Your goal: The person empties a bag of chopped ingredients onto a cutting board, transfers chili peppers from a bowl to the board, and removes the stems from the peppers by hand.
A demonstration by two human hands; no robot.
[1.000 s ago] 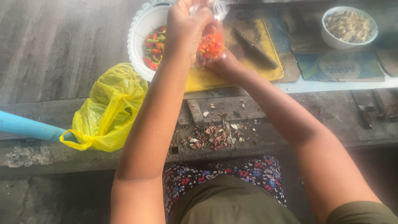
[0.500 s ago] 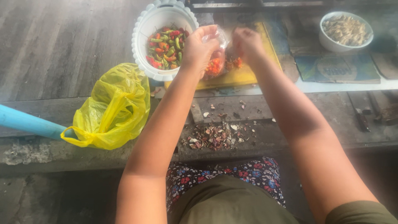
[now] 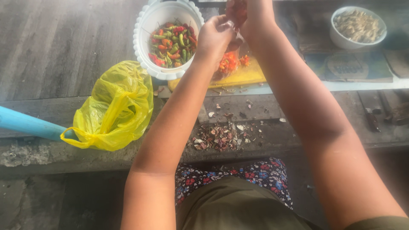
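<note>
Both hands [image 3: 232, 27] pinch clear chilli bag [image 3: 228, 64]; bag hangs below fingertips [image 3: 221, 23]

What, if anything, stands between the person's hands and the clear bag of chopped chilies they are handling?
Nothing visible. The left hand and right hand both grip the top of the clear bag, which hangs over the yellow board. The white bowl of chilies sits beside it, to the left.

My arms are bare from the shoulders down; no sleeves, no watch, no bracelet on either wrist; my left hand [image 3: 216, 36] and right hand [image 3: 251, 15] carry no gloves; over my lap lies dark cloth printed with small red, pink and blue flowers; above it sits plain olive-brown fabric, smooth and unpatterned.
</note>
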